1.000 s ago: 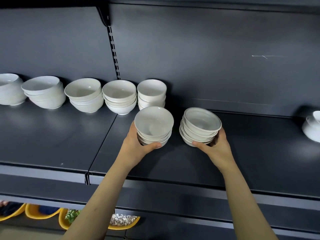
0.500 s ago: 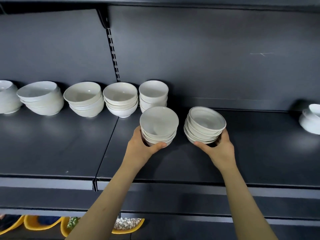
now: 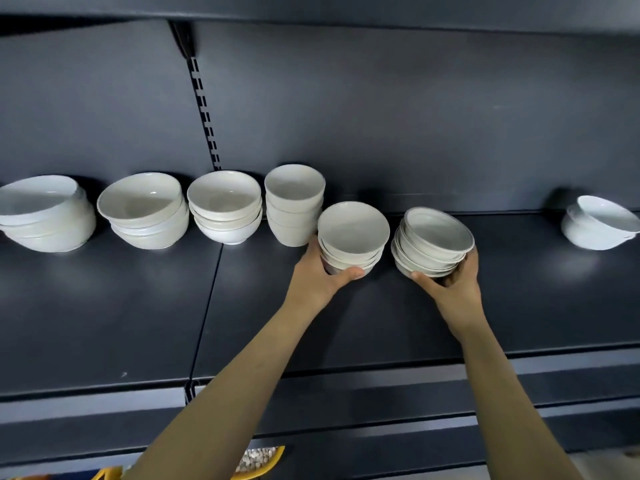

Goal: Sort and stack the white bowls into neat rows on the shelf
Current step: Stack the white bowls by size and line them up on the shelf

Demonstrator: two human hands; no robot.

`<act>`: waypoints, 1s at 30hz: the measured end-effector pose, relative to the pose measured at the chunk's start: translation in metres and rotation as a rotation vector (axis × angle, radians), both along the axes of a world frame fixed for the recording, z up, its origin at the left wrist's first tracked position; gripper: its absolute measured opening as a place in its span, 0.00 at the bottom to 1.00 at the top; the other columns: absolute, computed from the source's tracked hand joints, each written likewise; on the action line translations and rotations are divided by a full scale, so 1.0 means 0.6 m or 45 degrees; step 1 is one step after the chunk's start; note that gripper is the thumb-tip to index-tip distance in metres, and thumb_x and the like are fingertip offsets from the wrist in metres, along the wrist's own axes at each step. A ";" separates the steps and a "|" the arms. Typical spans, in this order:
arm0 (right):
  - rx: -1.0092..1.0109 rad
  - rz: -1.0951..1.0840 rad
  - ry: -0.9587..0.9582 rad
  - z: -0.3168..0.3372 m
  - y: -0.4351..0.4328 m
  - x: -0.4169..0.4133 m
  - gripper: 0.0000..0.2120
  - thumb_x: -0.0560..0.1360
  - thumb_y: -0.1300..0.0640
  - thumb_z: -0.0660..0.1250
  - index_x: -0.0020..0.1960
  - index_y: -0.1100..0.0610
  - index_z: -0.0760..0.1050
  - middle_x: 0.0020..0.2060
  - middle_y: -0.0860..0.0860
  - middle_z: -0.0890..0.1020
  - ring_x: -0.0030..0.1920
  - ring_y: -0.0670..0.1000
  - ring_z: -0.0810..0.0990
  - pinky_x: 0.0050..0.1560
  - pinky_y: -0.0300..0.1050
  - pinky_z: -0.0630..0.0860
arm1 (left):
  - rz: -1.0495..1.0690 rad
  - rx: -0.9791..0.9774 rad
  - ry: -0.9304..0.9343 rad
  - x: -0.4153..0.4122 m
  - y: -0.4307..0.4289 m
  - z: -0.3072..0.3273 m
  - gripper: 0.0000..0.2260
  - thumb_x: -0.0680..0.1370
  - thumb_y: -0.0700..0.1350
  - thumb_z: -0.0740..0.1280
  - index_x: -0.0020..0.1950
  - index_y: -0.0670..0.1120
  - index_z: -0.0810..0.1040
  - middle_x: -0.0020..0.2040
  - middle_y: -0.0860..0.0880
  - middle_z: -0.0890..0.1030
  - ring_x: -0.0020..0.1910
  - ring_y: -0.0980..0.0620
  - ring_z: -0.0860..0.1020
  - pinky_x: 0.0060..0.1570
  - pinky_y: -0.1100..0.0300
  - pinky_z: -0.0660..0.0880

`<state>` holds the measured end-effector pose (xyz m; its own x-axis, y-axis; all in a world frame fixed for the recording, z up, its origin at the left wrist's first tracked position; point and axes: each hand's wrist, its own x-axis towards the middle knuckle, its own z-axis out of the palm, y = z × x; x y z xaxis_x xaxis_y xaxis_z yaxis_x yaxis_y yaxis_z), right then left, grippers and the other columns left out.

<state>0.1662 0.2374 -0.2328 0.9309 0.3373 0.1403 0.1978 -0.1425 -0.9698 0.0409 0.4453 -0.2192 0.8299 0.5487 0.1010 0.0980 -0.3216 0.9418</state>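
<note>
My left hand (image 3: 317,277) grips a stack of small white bowls (image 3: 352,233) from its left and front, thumb under the lowest bowl. My right hand (image 3: 450,282) grips a tilted stack of shallow white bowls (image 3: 434,237) from below and the right. Both stacks sit near the back of the dark shelf (image 3: 346,323), just right of a row of stacks: tall narrow bowls (image 3: 294,202), medium bowls (image 3: 224,206), wider bowls (image 3: 143,209) and large bowls (image 3: 45,213).
A lone stack of white bowls (image 3: 602,223) stands at the far right of the shelf. A slotted upright (image 3: 204,109) runs up the back panel. Yellow containers (image 3: 259,462) show below the shelf's front edge.
Both hands have pushed their stacks back and a little left, toward the row at the rear. The left stack now sits close beside the tall narrow bowls. The view has shifted right.
</note>
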 end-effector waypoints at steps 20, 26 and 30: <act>-0.053 0.378 0.071 0.005 -0.065 0.085 0.45 0.59 0.49 0.81 0.68 0.29 0.62 0.70 0.44 0.70 0.67 0.41 0.73 0.68 0.48 0.71 | 0.304 0.051 0.080 0.163 0.014 -0.019 0.41 0.59 0.65 0.75 0.67 0.48 0.71 0.61 0.52 0.79 0.59 0.51 0.78 0.58 0.51 0.77; -0.032 0.461 0.063 0.003 -0.071 0.096 0.44 0.65 0.59 0.80 0.68 0.30 0.61 0.68 0.41 0.73 0.67 0.41 0.72 0.70 0.49 0.69 | 0.349 0.085 0.092 0.178 0.017 -0.021 0.44 0.58 0.68 0.74 0.67 0.47 0.71 0.61 0.51 0.79 0.60 0.51 0.78 0.58 0.49 0.77; -0.026 0.497 0.068 0.003 -0.072 0.096 0.45 0.65 0.58 0.80 0.71 0.31 0.60 0.69 0.40 0.72 0.68 0.41 0.71 0.70 0.51 0.69 | 0.379 0.098 0.111 0.183 0.017 -0.017 0.45 0.57 0.69 0.73 0.68 0.46 0.71 0.62 0.50 0.79 0.60 0.50 0.77 0.59 0.49 0.76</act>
